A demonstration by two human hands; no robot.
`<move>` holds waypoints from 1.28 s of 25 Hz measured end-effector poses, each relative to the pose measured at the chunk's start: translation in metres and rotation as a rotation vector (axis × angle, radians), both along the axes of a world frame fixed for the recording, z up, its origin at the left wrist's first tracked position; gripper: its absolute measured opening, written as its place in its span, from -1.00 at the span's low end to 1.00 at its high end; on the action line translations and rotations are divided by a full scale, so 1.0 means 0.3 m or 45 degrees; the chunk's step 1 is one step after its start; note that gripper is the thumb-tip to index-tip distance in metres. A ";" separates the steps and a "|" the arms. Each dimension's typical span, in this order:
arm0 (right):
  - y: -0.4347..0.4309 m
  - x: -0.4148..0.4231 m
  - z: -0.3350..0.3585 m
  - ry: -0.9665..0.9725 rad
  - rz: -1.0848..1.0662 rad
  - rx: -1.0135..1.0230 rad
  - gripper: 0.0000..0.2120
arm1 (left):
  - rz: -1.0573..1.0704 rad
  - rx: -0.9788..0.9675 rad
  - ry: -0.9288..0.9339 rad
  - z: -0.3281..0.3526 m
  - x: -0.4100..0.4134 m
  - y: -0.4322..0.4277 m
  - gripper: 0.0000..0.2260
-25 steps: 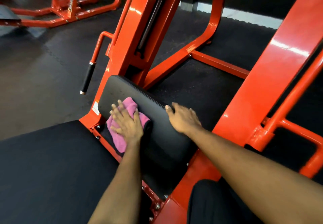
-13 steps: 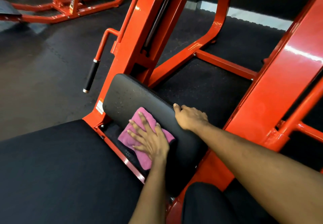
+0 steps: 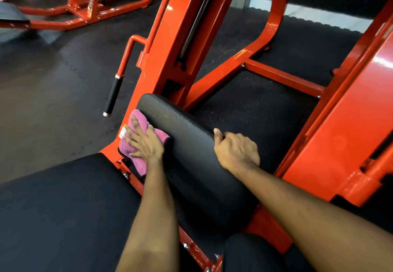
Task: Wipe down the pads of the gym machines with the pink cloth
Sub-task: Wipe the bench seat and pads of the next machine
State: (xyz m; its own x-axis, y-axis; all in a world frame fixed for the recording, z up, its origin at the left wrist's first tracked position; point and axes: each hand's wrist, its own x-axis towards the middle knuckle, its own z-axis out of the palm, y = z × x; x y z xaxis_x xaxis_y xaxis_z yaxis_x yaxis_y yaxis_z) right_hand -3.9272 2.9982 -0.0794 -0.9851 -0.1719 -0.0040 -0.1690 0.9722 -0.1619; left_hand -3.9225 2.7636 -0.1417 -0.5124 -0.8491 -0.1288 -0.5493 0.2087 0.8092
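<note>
From the head view, the pink cloth (image 3: 143,120) is a folded, fuzzy towel, bunched and draped over the left edge of the black pad (image 3: 187,135), which is smooth, rounded and slightly glossy, bolted to the orange frame (image 3: 170,38). Half a second ago the cloth lay nearer the middle of the pad's face; it now sits at the left edge, closer to the black-grip handle (image 3: 112,96). The left hand (image 3: 146,146) presses flat on the cloth, fingers straight and spread. The right hand (image 3: 237,150) stays on the pad's right edge, fingers curled over it, thumb on top. A larger seat pad (image 3: 63,208) fills the lower left.
</note>
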 end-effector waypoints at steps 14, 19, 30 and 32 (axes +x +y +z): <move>0.009 -0.006 0.030 -0.143 -0.002 -0.195 -0.35 | -0.734 -0.570 0.072 0.137 -0.031 0.235 -0.51; -0.001 -0.005 0.039 -0.216 -0.025 -0.138 -0.35 | -0.721 -0.586 0.071 0.121 -0.075 0.052 -0.48; -0.194 -0.050 0.010 0.108 0.129 0.008 -0.40 | -0.478 -0.527 0.140 0.112 -0.229 -0.185 -0.57; -0.197 -0.053 0.018 0.117 0.133 0.033 -0.41 | -0.408 -0.482 0.136 0.118 -0.224 -0.174 -0.59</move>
State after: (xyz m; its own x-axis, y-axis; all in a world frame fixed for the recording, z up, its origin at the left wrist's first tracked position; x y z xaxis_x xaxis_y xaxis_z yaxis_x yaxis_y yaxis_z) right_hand -3.9430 2.9392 -0.0740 -0.9584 -0.2742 0.0794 -0.2821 0.9523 -0.1162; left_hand -3.9896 2.7115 -0.1062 -0.7483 -0.6240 0.2251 -0.3278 0.6429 0.6923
